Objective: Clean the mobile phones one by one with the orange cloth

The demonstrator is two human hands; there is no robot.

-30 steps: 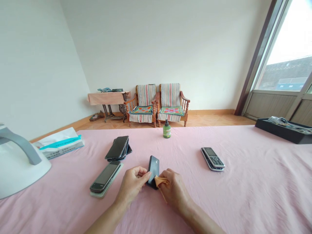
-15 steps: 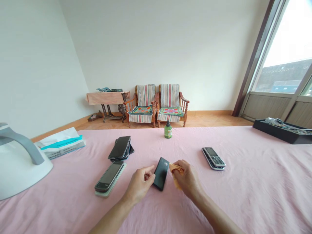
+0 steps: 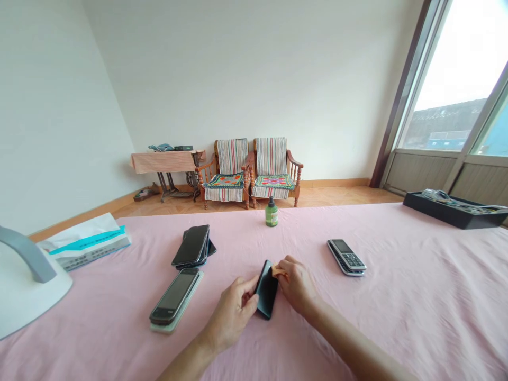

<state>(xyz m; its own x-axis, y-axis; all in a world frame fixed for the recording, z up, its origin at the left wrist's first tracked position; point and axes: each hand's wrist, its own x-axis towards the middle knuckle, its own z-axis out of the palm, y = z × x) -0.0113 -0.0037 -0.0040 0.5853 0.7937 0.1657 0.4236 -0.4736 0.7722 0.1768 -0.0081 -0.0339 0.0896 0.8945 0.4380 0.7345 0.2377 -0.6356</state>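
Note:
A black smartphone (image 3: 266, 293) is tilted over the pink cloth in front of me. Gripping its left edge between thumb and fingers is my left hand (image 3: 234, 307). My right hand (image 3: 297, 283) pinches an orange cloth (image 3: 278, 271) against the phone's upper right edge; most of that cloth is hidden by the fingers. To the left lie a phone with a pale one under it (image 3: 174, 296) and a pile of dark smartphones (image 3: 192, 246). Two stacked keypad phones (image 3: 346, 256) rest on the right. Beyond the hands stands a green pump bottle (image 3: 271, 212).
The pink tablecloth (image 3: 381, 317) has wrinkles. A tissue pack (image 3: 89, 243) and a white appliance with a grey handle (image 3: 27, 280) stand at left. At far right is a black tray (image 3: 452, 211) of cables. Two wooden armchairs (image 3: 273, 164) stand behind the table.
My left hand has closed on the phone's edge, and the phone is now tilted. My right hand has brought the orange cloth onto the phone's upper right edge. The view has shifted slightly right.

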